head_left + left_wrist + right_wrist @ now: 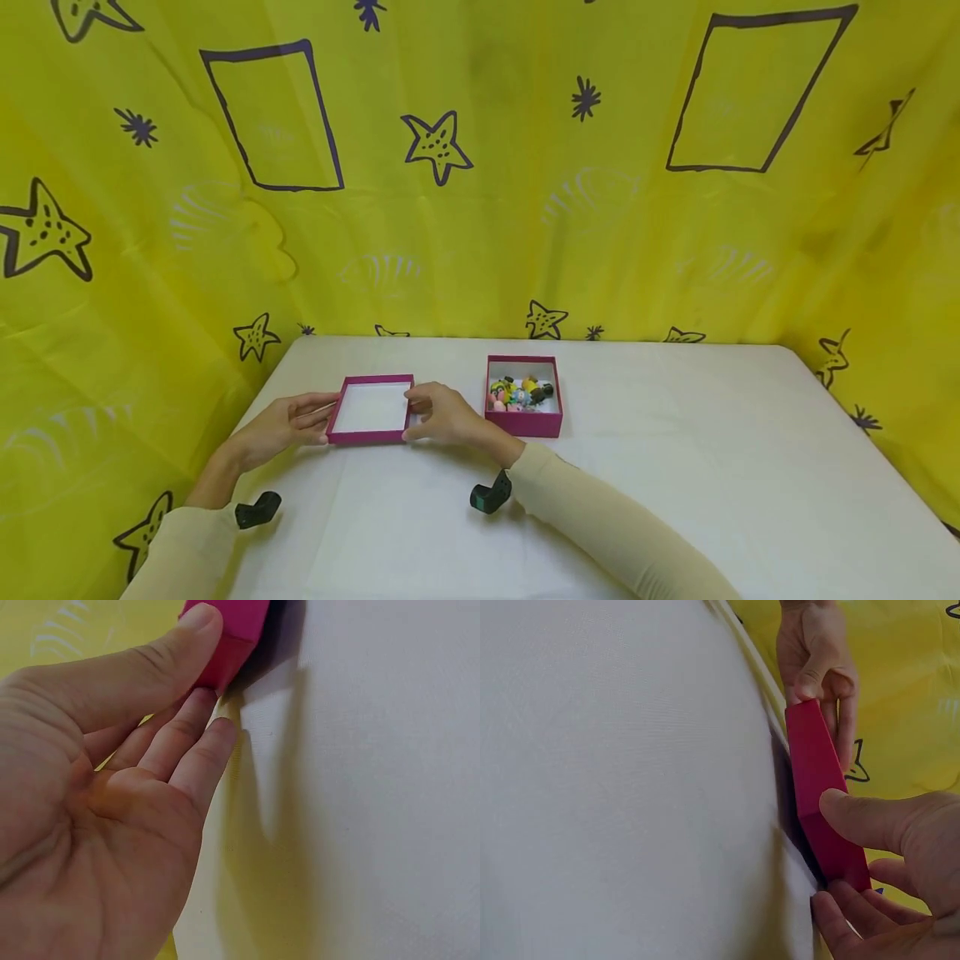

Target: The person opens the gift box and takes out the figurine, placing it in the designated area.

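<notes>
A shallow square magenta box lid (367, 437) with a white inside faces up in the head view. At its left side my left hand (277, 425) pinches the near corner, thumb against the wall and fingertips behind it. My right hand (448, 415) holds the right side, thumb at the near right corner. In the right wrist view both hands grip the lid (814, 761) at opposite ends, with a dark shadow below it on the cloth. The left wrist view shows only one lid corner (229, 649), above the thumb.
Right of the lid stands a deeper magenta box (525, 425) holding several small colourful figurines (519, 396). Both rest on a white-covered table (675, 467). A yellow curtain (480, 225) with dark drawings hangs behind and along the sides.
</notes>
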Demonstrator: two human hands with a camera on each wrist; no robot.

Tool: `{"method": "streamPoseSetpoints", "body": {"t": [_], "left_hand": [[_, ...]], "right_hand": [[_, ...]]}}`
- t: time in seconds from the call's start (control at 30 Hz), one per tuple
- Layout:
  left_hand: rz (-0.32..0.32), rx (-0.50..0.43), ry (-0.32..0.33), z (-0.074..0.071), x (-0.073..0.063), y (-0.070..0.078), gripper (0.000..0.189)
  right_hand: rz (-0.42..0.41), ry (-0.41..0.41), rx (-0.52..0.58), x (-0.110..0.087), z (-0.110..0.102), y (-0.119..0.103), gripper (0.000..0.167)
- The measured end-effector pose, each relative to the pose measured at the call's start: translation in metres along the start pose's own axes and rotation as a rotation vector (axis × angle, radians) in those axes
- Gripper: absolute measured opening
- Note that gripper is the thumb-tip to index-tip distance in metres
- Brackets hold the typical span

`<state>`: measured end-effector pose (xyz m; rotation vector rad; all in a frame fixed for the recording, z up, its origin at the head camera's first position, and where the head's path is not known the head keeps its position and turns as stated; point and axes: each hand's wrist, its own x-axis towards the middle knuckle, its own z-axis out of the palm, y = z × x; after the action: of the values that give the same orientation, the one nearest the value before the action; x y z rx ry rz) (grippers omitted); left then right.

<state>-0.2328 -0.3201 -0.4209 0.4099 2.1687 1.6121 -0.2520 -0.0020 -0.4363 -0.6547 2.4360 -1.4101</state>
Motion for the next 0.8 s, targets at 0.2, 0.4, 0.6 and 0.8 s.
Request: {"method": "streamPoseSetpoints", "body": {"t": [0.2, 0.4, 0.6, 0.8], "left_hand": [[-0.029, 0.020, 0.024, -0.002, 0.001, -0.007, 0.079], [-0.013, 0.026, 0.023, -0.003, 0.002, -0.008, 0.077], [-0.015, 0.029, 0.014, -0.003, 0.002, -0.009, 0.076], [-0.029, 0.031, 0.017, -0.004, 0.002, -0.010, 0.078]], "right_hand": [[-0.039, 0.030, -0.025, 0.002, 0.007, 0.002, 0.068], [-0.072, 0.043, -0.037, 0.001, 0.010, 0.002, 0.068], [-0.065, 0.039, -0.039, 0.001, 0.011, 0.003, 0.069], [-0.061, 0.036, -0.038, 0.000, 0.012, 0.003, 0.068]]}}
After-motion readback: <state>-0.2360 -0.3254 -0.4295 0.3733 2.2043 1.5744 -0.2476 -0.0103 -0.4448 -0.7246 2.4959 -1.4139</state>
